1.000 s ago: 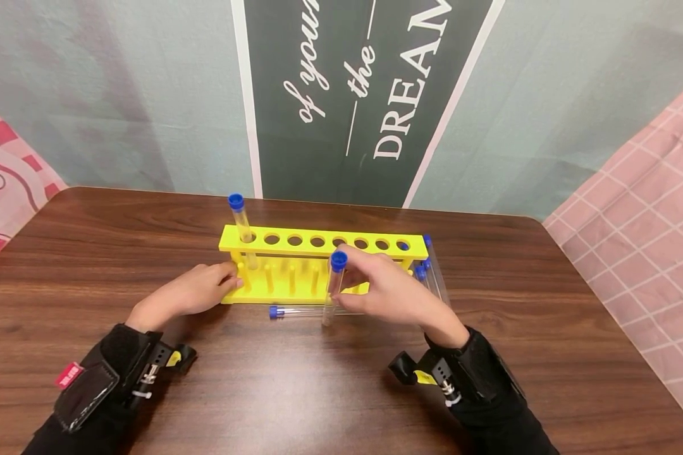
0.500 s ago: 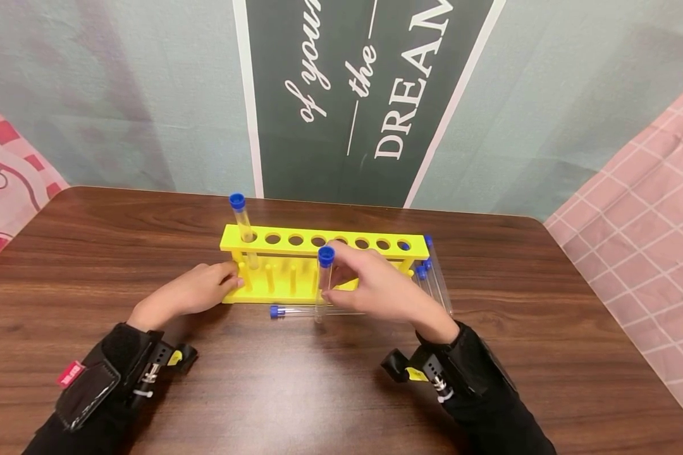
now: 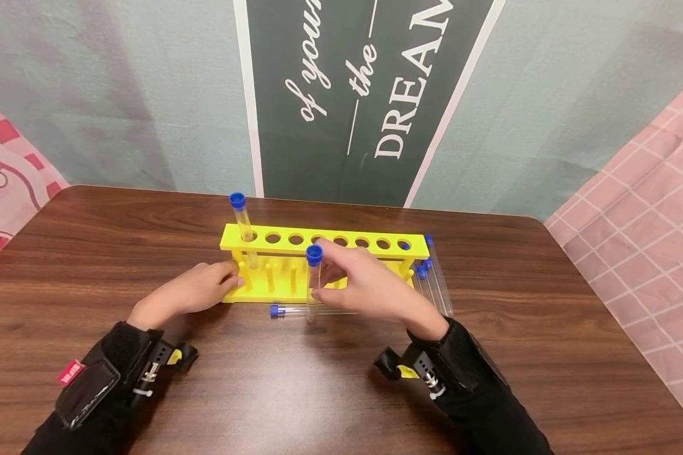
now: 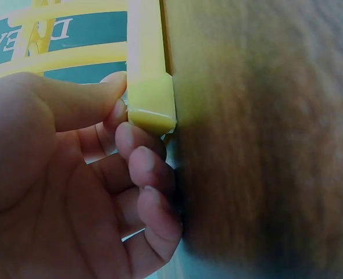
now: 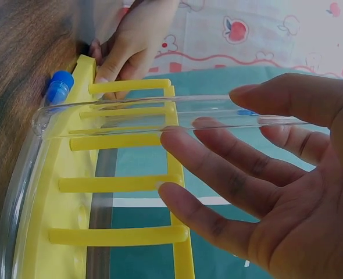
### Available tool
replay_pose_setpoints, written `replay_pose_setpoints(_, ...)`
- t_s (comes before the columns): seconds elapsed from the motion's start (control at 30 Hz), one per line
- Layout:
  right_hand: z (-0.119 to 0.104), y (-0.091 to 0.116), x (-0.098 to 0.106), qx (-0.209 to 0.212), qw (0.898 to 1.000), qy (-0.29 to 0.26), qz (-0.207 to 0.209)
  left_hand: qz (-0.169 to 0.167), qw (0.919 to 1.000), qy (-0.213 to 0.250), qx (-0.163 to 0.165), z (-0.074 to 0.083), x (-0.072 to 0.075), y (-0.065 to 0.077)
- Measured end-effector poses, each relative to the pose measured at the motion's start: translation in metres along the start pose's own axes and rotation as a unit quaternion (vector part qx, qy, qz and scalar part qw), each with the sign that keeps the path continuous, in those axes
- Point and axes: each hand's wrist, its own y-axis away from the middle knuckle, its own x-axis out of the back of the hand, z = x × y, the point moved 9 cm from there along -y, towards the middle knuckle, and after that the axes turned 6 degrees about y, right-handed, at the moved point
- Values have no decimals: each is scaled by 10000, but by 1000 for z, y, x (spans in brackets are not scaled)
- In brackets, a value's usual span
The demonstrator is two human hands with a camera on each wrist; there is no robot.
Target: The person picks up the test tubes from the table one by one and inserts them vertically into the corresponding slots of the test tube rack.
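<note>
A yellow test tube rack (image 3: 284,239) stands on the table, with one blue-capped test tube (image 3: 242,218) upright in its leftmost hole. My left hand (image 3: 193,292) grips the rack's left end; in the left wrist view, thumb and fingers pinch the end of its yellow base (image 4: 151,96). In front of the rack, my right hand (image 3: 370,284) holds another clear test tube (image 3: 313,273) upright, cap on top, between thumb and fingers. Seen from the right wrist, this tube (image 5: 131,119) looks see-through, its rounded bottom close over a lying tube (image 5: 58,90).
Along the rack's front edge lies a blue-capped tube (image 3: 293,311), partly behind the held one. Several more capped tubes (image 3: 439,281) lie at the rack's right end. A printed cloth backdrop (image 3: 193,114) hangs behind the wooden table (image 3: 262,392).
My right hand has moved left along the rack's front, carrying the upright test tube with it. The left hand has stayed at the rack's left end.
</note>
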Motion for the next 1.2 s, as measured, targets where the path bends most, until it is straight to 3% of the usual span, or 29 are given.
replay_pose_setpoints(0.23, -4, -5, -2, -62, 10000, 18, 2, -54, 10000, 24, 77, -1, -1, 0)
replay_pose_setpoints(0.5, -15, -19, -2, 336, 9994, 32, 38, -76, 9999, 48, 81, -1, 0, 0)
replay_pose_setpoints(1.2, -13, -39, 3, 227, 9988, 339, 283, -153, 9997, 26, 192, -2, -1, -1)
